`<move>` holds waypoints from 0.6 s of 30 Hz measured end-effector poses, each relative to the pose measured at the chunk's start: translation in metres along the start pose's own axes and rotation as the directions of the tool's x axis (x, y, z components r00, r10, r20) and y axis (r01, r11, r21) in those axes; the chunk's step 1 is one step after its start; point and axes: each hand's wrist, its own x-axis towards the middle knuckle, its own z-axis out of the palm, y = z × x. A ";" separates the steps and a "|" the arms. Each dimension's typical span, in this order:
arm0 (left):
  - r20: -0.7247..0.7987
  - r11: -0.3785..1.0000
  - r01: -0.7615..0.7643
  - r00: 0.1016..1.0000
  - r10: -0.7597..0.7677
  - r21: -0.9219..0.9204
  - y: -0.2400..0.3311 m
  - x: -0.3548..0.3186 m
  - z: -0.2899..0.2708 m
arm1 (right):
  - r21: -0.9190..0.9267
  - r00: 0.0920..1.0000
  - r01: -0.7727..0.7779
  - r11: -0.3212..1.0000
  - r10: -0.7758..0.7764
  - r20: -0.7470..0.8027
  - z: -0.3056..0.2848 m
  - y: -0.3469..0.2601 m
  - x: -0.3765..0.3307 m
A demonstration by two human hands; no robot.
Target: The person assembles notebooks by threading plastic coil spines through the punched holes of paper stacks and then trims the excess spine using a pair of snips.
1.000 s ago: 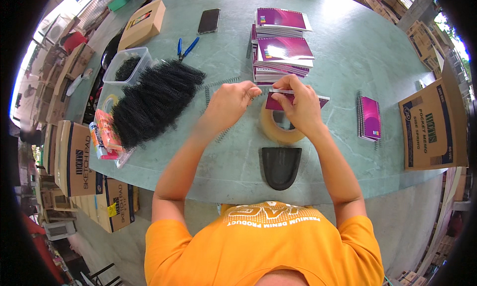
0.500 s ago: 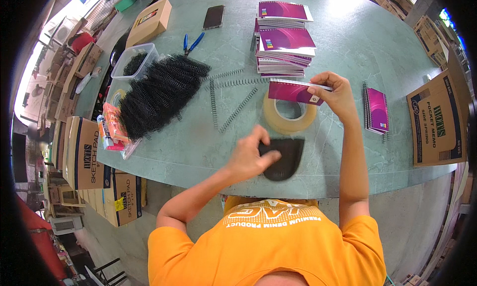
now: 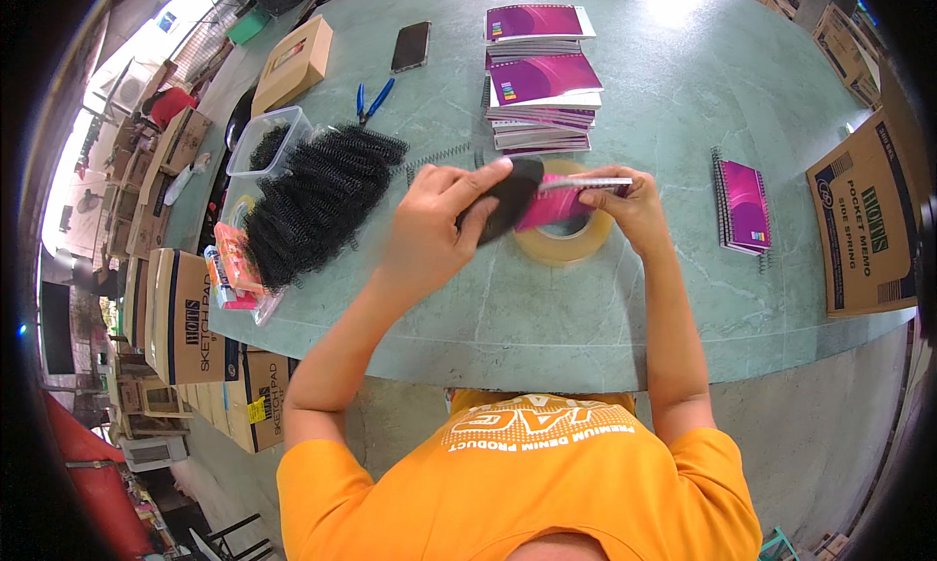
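Observation:
My left hand (image 3: 425, 220) grips a flat blackish piece with a rounded end (image 3: 509, 202), whose kind I cannot make out. It is raised against the left end of a small purple notepad (image 3: 549, 206), partly covering it. Between the thumb and fingers of my right hand (image 3: 634, 210), the notepad's right end is pinched, with its white page edges upward. Under the notepad lies a wide roll of clear tape (image 3: 563, 253). Beyond it rises a stack of purple notepads (image 3: 547, 81). Left of my left hand is a heap of black spiral coils (image 3: 322, 200).
Left on the table (image 3: 488, 337) are a clear plastic tub (image 3: 293, 143), blue-handled pliers (image 3: 372, 104), a phone (image 3: 411, 47), a tan box (image 3: 298, 65) and orange packets (image 3: 237, 254). At right are spiral-bound notepads (image 3: 746, 208) and a carton (image 3: 869, 220). More cartons (image 3: 190, 312) stand lower left.
My left hand has picked the blackish piece up off the table and brought it to the notepad. My right hand has tipped the notepad and brought it slightly lower.

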 end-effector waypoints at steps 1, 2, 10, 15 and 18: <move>0.085 0.999 0.021 0.996 -0.018 -0.034 0.003 0.000 -0.004 | 0.035 1.000 0.009 0.999 -0.009 0.018 0.000 0.001 0.000; -0.015 0.989 0.090 0.996 -0.093 -0.117 0.008 0.005 -0.008 | 0.041 0.998 -0.024 0.999 0.026 -0.051 -0.002 -0.001 -0.002; 0.277 0.928 0.365 0.902 -0.331 -0.077 0.001 -0.012 0.016 | -0.078 0.999 -0.016 0.997 0.013 -0.038 0.002 -0.006 -0.005; 0.066 0.892 0.325 0.945 -0.321 -0.314 -0.003 0.004 0.004 | -0.068 1.000 -0.010 0.998 0.009 -0.015 -0.004 0.001 -0.005; 0.357 0.939 0.297 0.907 -0.222 -0.171 -0.009 0.001 0.011 | -0.123 1.000 0.031 0.992 -0.031 0.002 -0.003 -0.003 -0.006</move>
